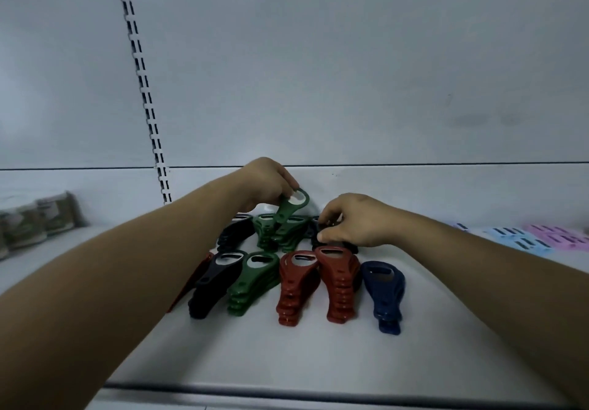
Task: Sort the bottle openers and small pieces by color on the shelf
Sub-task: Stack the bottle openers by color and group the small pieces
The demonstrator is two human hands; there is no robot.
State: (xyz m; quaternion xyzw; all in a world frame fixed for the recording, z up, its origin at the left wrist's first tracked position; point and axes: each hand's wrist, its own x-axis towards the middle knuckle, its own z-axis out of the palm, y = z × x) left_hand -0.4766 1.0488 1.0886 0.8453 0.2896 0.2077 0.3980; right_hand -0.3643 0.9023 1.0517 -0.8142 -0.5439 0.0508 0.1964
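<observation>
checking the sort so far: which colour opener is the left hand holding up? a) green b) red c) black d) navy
a: the left hand pinches a green opener by its head, above the green stacks; the right hand grips dark openers.

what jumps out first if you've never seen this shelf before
The left hand holds a green opener up at the back of the shelf, and the right hand grips a dark pile beside it. In front lie sorted stacks: a black stack, a green stack, red stacks and a blue stack, left to right.
</observation>
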